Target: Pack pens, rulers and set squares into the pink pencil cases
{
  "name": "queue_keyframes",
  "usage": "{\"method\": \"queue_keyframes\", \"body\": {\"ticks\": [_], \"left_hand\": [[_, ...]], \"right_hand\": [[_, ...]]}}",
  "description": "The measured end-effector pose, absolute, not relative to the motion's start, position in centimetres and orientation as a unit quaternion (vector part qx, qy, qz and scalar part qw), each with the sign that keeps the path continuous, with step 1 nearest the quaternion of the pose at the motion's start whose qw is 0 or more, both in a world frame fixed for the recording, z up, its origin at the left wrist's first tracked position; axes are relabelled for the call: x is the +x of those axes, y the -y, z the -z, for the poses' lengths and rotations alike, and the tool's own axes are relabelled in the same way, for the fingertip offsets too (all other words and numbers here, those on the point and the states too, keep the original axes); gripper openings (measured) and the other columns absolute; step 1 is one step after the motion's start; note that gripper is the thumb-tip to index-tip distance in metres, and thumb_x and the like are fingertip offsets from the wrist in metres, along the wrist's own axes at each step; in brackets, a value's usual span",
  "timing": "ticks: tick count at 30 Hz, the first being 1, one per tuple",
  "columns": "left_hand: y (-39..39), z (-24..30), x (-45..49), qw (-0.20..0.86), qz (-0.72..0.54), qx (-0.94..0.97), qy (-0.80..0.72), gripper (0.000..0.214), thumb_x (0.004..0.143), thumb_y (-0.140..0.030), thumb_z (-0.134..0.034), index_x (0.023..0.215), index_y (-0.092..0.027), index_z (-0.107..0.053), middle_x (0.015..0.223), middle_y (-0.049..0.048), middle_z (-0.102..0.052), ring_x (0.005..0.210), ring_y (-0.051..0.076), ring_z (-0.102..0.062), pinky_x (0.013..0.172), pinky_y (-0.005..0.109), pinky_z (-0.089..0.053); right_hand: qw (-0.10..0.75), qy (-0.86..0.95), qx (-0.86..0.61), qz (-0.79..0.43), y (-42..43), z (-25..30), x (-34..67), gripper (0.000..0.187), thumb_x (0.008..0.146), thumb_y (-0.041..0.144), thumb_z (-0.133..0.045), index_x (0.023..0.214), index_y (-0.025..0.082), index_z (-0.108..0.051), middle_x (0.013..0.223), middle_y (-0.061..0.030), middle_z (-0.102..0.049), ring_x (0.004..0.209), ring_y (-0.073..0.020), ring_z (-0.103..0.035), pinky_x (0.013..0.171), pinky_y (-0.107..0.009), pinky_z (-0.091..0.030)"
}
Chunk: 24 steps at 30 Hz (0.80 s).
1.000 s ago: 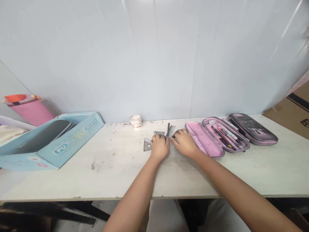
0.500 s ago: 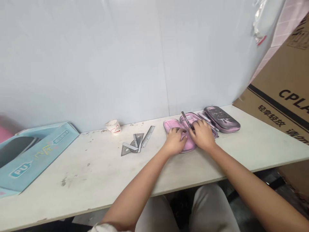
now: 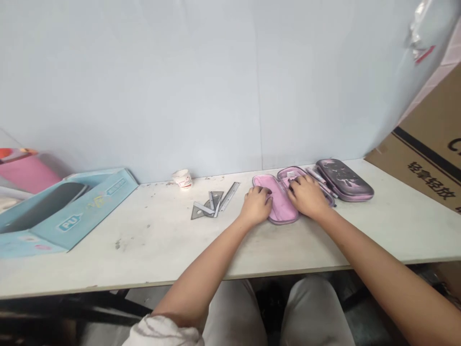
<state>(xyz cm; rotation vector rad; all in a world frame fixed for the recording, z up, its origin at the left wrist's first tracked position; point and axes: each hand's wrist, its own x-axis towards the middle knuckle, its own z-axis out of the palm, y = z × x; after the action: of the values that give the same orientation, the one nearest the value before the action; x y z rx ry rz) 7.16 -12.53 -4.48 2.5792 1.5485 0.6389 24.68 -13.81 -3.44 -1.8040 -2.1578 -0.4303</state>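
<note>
Counting pencil cases: I have two on the table (image 3: 173, 250), one open pencil case (image 3: 283, 211) showing its pink lining, one closed pencil case (image 3: 345, 179) just to its right.
Rulers: one overlapping pile of rulers (image 3: 229, 196), left of the open case; I can't count the pieces surely.
Cup, box, carton: one paper cup (image 3: 182, 179), one blue box (image 3: 93, 206), one brown carton (image 3: 425, 158).
Left hand: half open, the left hand (image 3: 256, 204) lies at the lid's left edge; I can't tell whether it pinches it.
Right hand: fingers curled down into the other half, the right hand (image 3: 307, 192) hides whatever it touches; I can't tell if it grips.
Since half a second ago: the dark stick jutting above my right hand no longer shows; my left hand has slid off the lid's middle.
</note>
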Motion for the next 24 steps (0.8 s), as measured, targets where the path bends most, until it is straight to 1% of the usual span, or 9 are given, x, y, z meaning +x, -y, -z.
{"method": "queue_keyframes", "body": {"ticks": [3, 8, 11, 13, 16, 20, 24], "left_hand": [[12.2, 4.9, 3.5, 0.027, -0.208, 0.817, -0.537, 0.031, 0.086, -0.03, -0.04, 0.109, -0.018, -0.056, 0.11, 0.0115, -0.055, 0.107, 0.025, -0.049, 0.091, 0.04, -0.04], [11.7, 5.6, -2.9, 0.041, -0.232, 0.783, -0.576, 0.029, 0.083, -0.024, -0.042, 0.107, -0.017, -0.057, 0.11, 0.0115, -0.055, 0.108, 0.024, -0.049, 0.093, 0.042, -0.039], [11.0, 5.8, -6.4, 0.113, -0.3, 0.736, -0.596, 0.026, 0.08, -0.021, -0.045, 0.101, -0.015, -0.059, 0.106, 0.0108, -0.058, 0.108, 0.023, -0.05, 0.096, 0.039, -0.037], [10.4, 5.8, -8.1, 0.163, -0.345, 0.691, -0.614, 0.024, 0.08, -0.02, -0.044, 0.098, -0.015, -0.06, 0.1, 0.0098, -0.061, 0.102, 0.021, -0.054, 0.094, 0.036, -0.04], [9.6, 5.9, -9.5, 0.195, -0.383, 0.642, -0.635, 0.027, 0.083, -0.023, -0.039, 0.099, -0.015, -0.059, 0.096, 0.0084, -0.064, 0.095, 0.018, -0.058, 0.088, 0.033, -0.044], [9.1, 6.2, -9.5, 0.236, -0.415, 0.608, -0.634, 0.033, 0.087, -0.032, -0.035, 0.102, -0.016, -0.059, 0.104, 0.0085, -0.064, 0.099, 0.017, -0.058, 0.089, 0.03, -0.043], [9.4, 6.7, -9.1, 0.285, -0.43, 0.577, -0.634, 0.044, 0.089, -0.043, -0.027, 0.104, -0.016, -0.059, 0.107, 0.011, -0.064, 0.102, 0.019, -0.058, 0.089, 0.03, -0.043]], "right_hand": [[0.136, 0.778, -0.599, 0.132, 13.4, 3.7, 21.8, 0.036, 0.088, 0.03, -0.033, 0.096, 0.013, -0.063, 0.105, -0.0168, -0.057, 0.104, -0.029, -0.044, 0.084, -0.04, -0.032], [0.131, 0.822, -0.542, 0.116, 12.7, 3.9, 16.7, 0.036, 0.089, 0.031, -0.033, 0.095, 0.013, -0.063, 0.103, -0.015, -0.058, 0.104, -0.0277, -0.044, 0.085, -0.038, -0.032], [0.123, 0.836, -0.525, 0.098, 11.9, 4.1, 14.1, 0.034, 0.089, 0.031, -0.033, 0.093, 0.014, -0.063, 0.101, -0.0137, -0.058, 0.103, -0.0262, -0.044, 0.084, -0.036, -0.032], [0.119, 0.842, -0.519, 0.083, 11.4, 4.3, 12.4, 0.033, 0.089, 0.031, -0.034, 0.093, 0.014, -0.063, 0.099, -0.0128, -0.059, 0.102, -0.025, -0.046, 0.084, -0.035, -0.033], [0.128, 0.845, -0.515, 0.066, 10.6, 4.5, 9.8, 0.031, 0.089, 0.03, -0.035, 0.097, 0.014, -0.061, 0.1, -0.0124, -0.06, 0.101, -0.0239, -0.047, 0.085, -0.033, -0.034], [0.137, 0.835, -0.532, 0.042, 10.2, 4.9, 6.2, 0.031, 0.088, 0.031, -0.036, 0.103, 0.014, -0.056, 0.102, -0.0132, -0.061, 0.102, -0.0242, -0.048, 0.082, -0.032, -0.036], [0.114, 0.803, -0.584, 0.026, 9.7, 5.4, 3.4, 0.038, 0.087, 0.039, -0.037, 0.107, 0.011, -0.053, 0.103, -0.0173, -0.061, 0.102, -0.0284, -0.049, 0.082, -0.038, -0.037]]}}
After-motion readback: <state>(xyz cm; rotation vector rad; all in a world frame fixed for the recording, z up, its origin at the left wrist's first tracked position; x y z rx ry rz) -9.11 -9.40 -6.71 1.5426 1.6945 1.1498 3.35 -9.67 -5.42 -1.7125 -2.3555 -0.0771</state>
